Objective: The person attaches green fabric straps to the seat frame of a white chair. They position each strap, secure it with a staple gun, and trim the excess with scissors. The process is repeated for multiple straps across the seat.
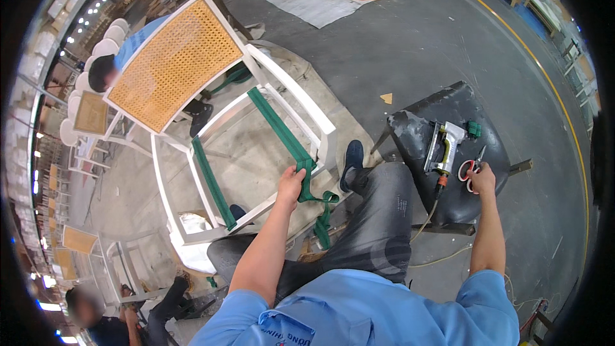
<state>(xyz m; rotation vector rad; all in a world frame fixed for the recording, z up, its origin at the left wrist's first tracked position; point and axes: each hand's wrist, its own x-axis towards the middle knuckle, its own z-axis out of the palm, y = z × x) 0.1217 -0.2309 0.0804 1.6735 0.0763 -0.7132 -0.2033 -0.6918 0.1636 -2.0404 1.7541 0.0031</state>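
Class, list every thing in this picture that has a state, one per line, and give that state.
Green webbing strap: stretched across the seat frame, its end gripped by the left hand.
White wooden chair frame with woven cane back: tilted, seat open.
Red-handled scissors: lying on the black padded stool, right hand on them.
Pneumatic staple gun: lying on the stool, untouched.

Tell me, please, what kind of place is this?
Probably a furniture workshop or factory. A white chair frame with a cane back is getting green webbing, a staple gun lies on a stool, and more chairs stand around.
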